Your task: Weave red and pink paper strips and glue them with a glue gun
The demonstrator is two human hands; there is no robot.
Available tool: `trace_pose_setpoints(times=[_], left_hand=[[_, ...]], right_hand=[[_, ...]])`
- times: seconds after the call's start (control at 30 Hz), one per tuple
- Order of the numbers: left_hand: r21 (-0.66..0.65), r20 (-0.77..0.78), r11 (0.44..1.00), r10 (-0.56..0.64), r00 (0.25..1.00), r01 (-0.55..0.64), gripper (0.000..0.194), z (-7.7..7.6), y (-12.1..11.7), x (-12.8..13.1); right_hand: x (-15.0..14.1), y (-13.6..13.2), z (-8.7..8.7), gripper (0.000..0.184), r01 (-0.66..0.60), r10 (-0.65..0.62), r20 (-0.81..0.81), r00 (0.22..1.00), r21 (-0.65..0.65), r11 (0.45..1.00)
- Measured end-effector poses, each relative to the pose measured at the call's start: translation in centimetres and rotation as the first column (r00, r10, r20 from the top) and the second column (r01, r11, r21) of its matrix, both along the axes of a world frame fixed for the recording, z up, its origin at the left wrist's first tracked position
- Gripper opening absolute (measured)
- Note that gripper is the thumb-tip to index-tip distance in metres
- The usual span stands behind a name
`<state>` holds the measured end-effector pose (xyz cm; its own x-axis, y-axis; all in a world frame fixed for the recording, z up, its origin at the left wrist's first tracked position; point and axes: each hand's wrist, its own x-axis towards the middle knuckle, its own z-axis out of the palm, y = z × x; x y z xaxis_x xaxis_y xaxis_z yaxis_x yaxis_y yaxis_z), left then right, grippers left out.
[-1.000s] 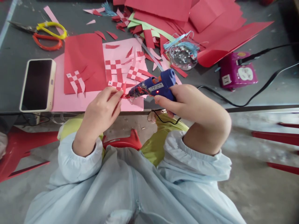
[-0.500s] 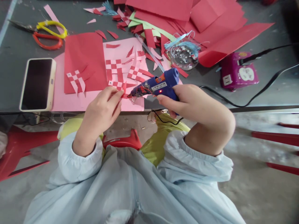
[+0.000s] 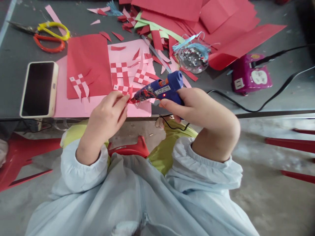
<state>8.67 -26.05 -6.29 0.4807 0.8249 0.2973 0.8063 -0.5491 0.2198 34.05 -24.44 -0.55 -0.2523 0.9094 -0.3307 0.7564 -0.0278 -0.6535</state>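
Note:
My left hand (image 3: 107,113) pinches a woven red-and-pink paper piece (image 3: 121,88) at the table's front edge. My fingers partly cover it, and a red strip sticks up beside the fingertips. In my right hand (image 3: 188,104) is a blue hot glue gun (image 3: 166,90) with a small red light lit. Its nozzle points left, right by the fingertips of my left hand; whether it touches the paper I cannot tell. Just beyond lie other checkered paper pieces (image 3: 142,76) on pink paper (image 3: 98,107). Another woven piece (image 3: 80,86) rests on a red sheet (image 3: 90,62).
Scissors (image 3: 49,37) and a phone (image 3: 39,89) lie on the left. A round dish of googly eyes (image 3: 193,59) stands behind the glue gun. Red sheets (image 3: 172,9) pile up at the back. At right, a purple power socket block (image 3: 252,75) has a black cord (image 3: 236,102) near it.
My right hand has moved slightly left with the glue gun, bringing the nozzle closer to the fingertips of my left hand. The left hand has stayed almost still.

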Motion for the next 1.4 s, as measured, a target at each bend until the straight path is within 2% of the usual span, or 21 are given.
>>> trace_pose_setpoints(times=[0.17, 0.4, 0.57, 0.7, 0.83, 1.0, 1.17, 1.4], left_hand=[[0.005, 0.019, 1.0, -0.012, 1.0, 0.012, 0.029, 0.0, 0.1, 0.0], [0.018, -0.018, 1.0, -0.006, 1.0, 0.006, 0.029, 0.1, 0.0, 0.1], [0.033, -0.014, 0.999, -0.014, 1.0, 0.014, 0.029, 0.0, 0.0, 0.0], [0.005, -0.018, 1.0, -0.011, 1.0, 0.011, 0.036, 0.0, -0.1, -0.1], [0.026, -0.019, 1.0, -0.003, 1.0, 0.003, 0.044, -0.2, -0.1, -0.1], [0.035, -0.034, 0.999, -0.008, 0.999, 0.009, 0.025, -0.3, 0.0, 0.0], [0.032, -0.04, 0.999, -0.006, 0.999, 0.008, 0.019, -0.2, 0.0, 0.1], [0.059, -0.076, 0.998, -0.017, 0.997, 0.021, 0.022, -0.4, -0.1, 0.1]], right_hand=[[0.7, 0.0, 0.0, 0.039, 0.001, -0.001, 0.015, 1.0, 0.022, 1.0], [-0.3, 0.0, 0.1, 0.039, -0.004, 0.004, 0.009, 1.0, -0.012, 1.0], [0.7, 0.0, 0.0, 0.038, 0.009, -0.01, 0.025, 1.0, 0.037, 0.999], [1.6, -0.2, 0.3, 0.035, 0.091, -0.09, 0.02, 0.996, -0.039, 0.995], [2.8, -0.8, 0.7, 0.029, 0.231, -0.238, -0.069, 0.969, -0.095, 0.968], [4.0, -1.2, 0.3, 0.038, 0.308, -0.298, -0.156, 0.942, 0.042, 0.951], [3.7, -1.1, 0.3, 0.038, 0.319, -0.31, -0.167, 0.936, 0.03, 0.947], [3.3, -0.9, 0.4, 0.042, 0.318, -0.308, -0.164, 0.937, 0.034, 0.948]])
